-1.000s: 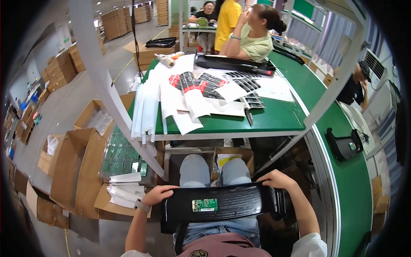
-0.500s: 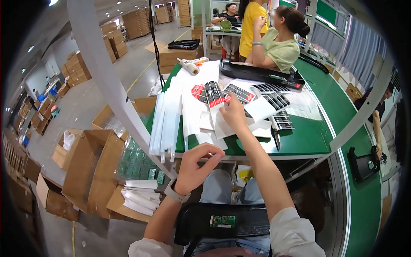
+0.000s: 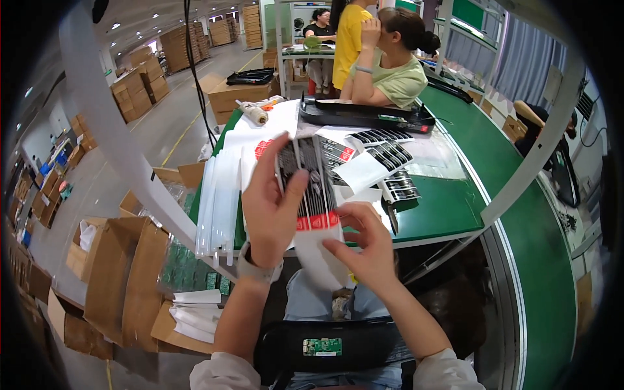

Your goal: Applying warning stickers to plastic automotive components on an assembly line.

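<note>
A sheet of black-and-red labels [image 3: 317, 185] on white backing is held up in front of me, its lower white end blurred by motion. My left hand [image 3: 268, 211] grips it by the left side, thumb across the front and fingers behind. At the lower right edge, my right hand [image 3: 367, 250] pinches the sheet between curled fingers and thumb. Across my lap lies a long black plastic housing [image 3: 286, 351] with a small green circuit board [image 3: 322, 347] on it. More label sheets [image 3: 383, 156] are spread over the green table [image 3: 448, 208] beyond my hands.
Pale translucent tubes [image 3: 218, 198] lie along the table's left side, near a glue gun-like tool [image 3: 255, 115]. A knife [image 3: 392, 218] sits at the front edge. Another black housing [image 3: 367, 117] lies behind. White posts flank the table; cardboard boxes [image 3: 117, 279] stand left. People work beyond.
The label sheet has come up off the table toward me. My left hand has risen from the table's front edge and taken hold of it; my right hand has drawn back nearer.
</note>
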Demonstrator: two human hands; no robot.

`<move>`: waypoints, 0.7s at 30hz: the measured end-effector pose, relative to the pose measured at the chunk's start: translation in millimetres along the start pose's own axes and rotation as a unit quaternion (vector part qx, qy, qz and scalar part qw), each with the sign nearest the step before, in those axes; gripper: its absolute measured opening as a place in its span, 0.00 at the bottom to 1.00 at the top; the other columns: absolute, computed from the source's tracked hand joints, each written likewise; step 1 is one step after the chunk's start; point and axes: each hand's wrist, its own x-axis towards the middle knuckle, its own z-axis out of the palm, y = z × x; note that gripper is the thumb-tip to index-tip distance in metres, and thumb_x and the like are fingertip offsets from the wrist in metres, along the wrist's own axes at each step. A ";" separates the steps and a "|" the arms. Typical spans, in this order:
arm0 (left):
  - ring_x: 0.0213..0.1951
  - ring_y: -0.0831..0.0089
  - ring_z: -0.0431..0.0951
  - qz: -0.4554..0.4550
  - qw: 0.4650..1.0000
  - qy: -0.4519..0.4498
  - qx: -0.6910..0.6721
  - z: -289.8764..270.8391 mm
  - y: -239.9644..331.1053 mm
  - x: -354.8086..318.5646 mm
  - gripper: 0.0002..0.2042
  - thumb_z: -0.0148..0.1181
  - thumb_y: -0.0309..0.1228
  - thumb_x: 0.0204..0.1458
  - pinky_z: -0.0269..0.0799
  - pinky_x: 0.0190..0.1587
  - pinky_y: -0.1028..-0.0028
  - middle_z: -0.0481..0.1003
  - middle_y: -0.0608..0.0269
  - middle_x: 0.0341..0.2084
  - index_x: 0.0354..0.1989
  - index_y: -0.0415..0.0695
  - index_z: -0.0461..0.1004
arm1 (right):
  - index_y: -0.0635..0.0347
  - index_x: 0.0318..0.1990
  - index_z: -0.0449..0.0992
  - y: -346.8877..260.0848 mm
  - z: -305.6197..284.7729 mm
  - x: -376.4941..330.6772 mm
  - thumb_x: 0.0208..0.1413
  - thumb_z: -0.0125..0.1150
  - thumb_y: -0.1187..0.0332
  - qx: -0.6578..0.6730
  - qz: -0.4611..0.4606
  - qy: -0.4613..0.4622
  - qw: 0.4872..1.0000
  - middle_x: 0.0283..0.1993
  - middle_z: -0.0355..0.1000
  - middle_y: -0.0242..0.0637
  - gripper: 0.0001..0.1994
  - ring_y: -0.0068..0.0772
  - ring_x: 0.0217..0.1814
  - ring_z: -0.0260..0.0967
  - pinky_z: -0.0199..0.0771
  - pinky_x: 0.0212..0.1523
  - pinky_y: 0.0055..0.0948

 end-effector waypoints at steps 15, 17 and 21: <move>0.33 0.64 0.79 0.011 0.948 -0.260 0.185 29.9 54.1 -43.1 0.16 0.65 0.19 0.47 0.73 0.34 0.74 0.78 0.57 0.33 0.46 0.42 0.78 | 0.62 0.39 0.78 -57.5 -63.7 -25.8 0.45 0.66 0.80 -0.227 -0.180 0.010 0.957 0.37 0.75 0.39 0.12 0.36 0.37 0.75 0.74 0.37 0.28; 0.33 0.63 0.79 0.019 0.949 -0.260 0.178 26.7 47.3 -48.4 0.16 0.66 0.20 0.46 0.74 0.33 0.73 0.78 0.57 0.33 0.46 0.43 0.78 | 0.63 0.33 0.77 -55.2 -62.5 -27.0 0.44 0.65 0.82 -0.230 -0.204 0.025 0.951 0.34 0.75 0.38 0.08 0.35 0.34 0.75 0.73 0.36 0.27; 0.33 0.64 0.79 0.135 0.935 -0.239 0.226 31.6 46.0 -55.1 0.17 0.67 0.19 0.44 0.75 0.32 0.72 0.78 0.58 0.33 0.45 0.43 0.78 | 0.64 0.31 0.75 -53.8 -60.1 -34.5 0.43 0.64 0.82 -0.227 -0.187 0.045 0.955 0.32 0.74 0.37 0.07 0.34 0.34 0.74 0.72 0.36 0.27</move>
